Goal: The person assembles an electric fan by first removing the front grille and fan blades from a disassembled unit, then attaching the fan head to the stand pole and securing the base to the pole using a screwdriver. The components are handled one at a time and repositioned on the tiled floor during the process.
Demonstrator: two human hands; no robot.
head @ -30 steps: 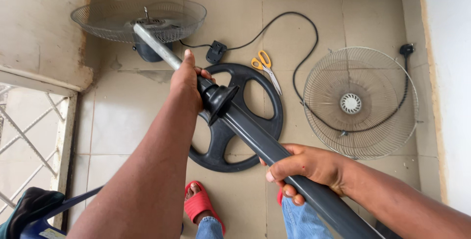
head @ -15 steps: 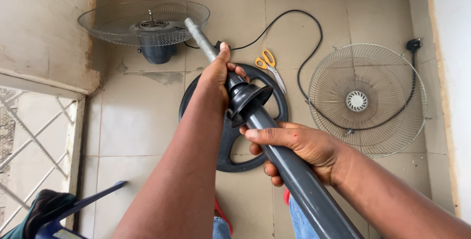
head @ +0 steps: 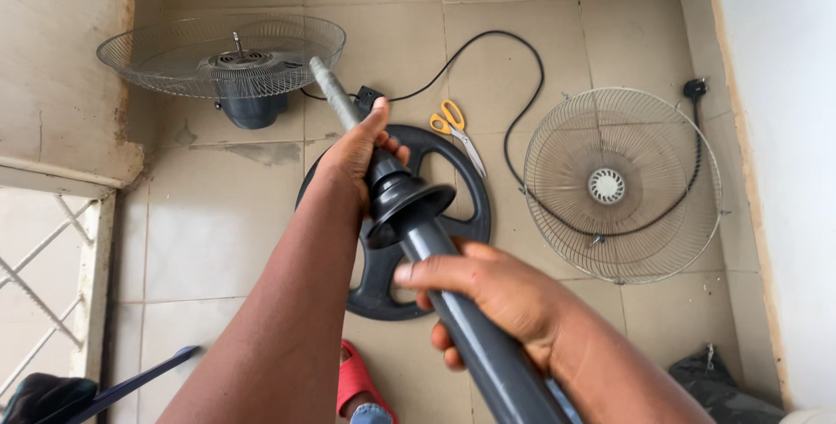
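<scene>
I hold a dark grey fan stand pole (head: pixel 475 337) slanting up from the lower right. My right hand (head: pixel 492 298) wraps the thick tube just below its black collar nut (head: pixel 407 202). My left hand (head: pixel 359 156) grips the pole right above that collar, where a thinner metal inner tube (head: pixel 333 102) sticks out toward the upper left. Beneath the pole on the tiled floor lies the round black fan base (head: pixel 435 241).
A fan motor with rear wire guard (head: pixel 222 63) stands at upper left. The front wire guard (head: pixel 620 185) lies at right, with a black power cord (head: pixel 522 119) and plug. Yellow-handled scissors (head: pixel 457 128) lie beside the base. A red sandal (head: pixel 357 380) is below.
The pole has swung closer to me and more upright in view. My right hand slid up the thick tube toward the collar. My left hand stays above the collar.
</scene>
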